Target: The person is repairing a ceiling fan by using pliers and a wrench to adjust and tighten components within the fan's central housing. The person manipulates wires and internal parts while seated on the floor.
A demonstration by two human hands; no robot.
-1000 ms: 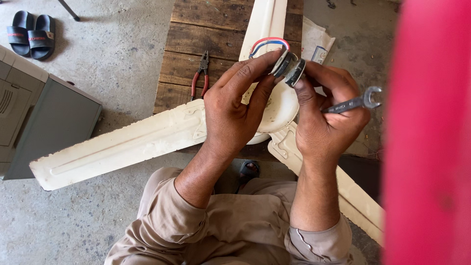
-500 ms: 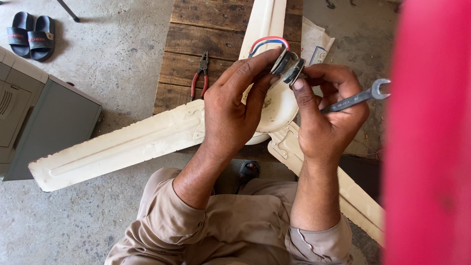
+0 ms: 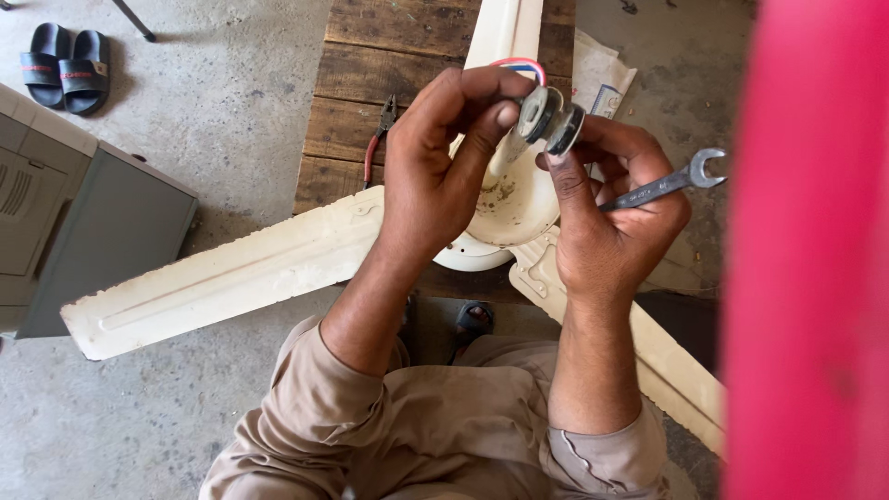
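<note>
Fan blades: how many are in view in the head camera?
3. One blade stretches left over the concrete floor, one blade runs up across the wooden pallet, and one blade runs lower right, partly hidden by the right hand.

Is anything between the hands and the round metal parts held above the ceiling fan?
Nothing visible. The left hand and the right hand both pinch the round metal parts directly with their fingertips, above the fan hub. The right hand also grips a wrench, pointing away from them.

Fan blades (image 3: pixel 231 278) and hub (image 3: pixel 509 204) are crowding the board (image 3: pixel 389 56) below; pliers (image 3: pixel 378 134) lying left; concrete floor (image 3: pixel 222 111) staying open.
</note>
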